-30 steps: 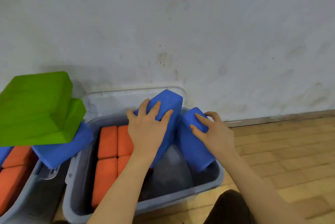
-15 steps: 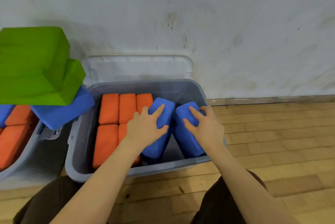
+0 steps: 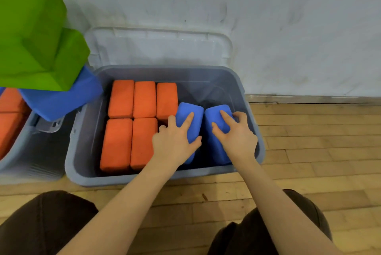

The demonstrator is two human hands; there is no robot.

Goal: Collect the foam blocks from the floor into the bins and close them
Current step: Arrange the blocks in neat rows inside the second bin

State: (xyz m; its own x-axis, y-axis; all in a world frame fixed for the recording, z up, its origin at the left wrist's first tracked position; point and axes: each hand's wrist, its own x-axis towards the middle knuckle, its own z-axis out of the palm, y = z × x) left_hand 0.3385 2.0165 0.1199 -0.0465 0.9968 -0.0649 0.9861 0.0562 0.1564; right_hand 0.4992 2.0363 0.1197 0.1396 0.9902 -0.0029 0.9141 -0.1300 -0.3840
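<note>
The floor (image 3: pixel 309 143) is pale wooden parquet laid in short strips and meets a white wall along its far edge, where a worn skirting strip (image 3: pixel 313 99) runs. A grey plastic bin (image 3: pixel 165 176) stands directly on the floor against that far edge, its clear lid (image 3: pixel 158 46) tipped up behind it against the wall. Just beside it, toward the floor's left edge, a second grey bin (image 3: pixel 12 157) also stands on the boards, only partly in view.
</note>
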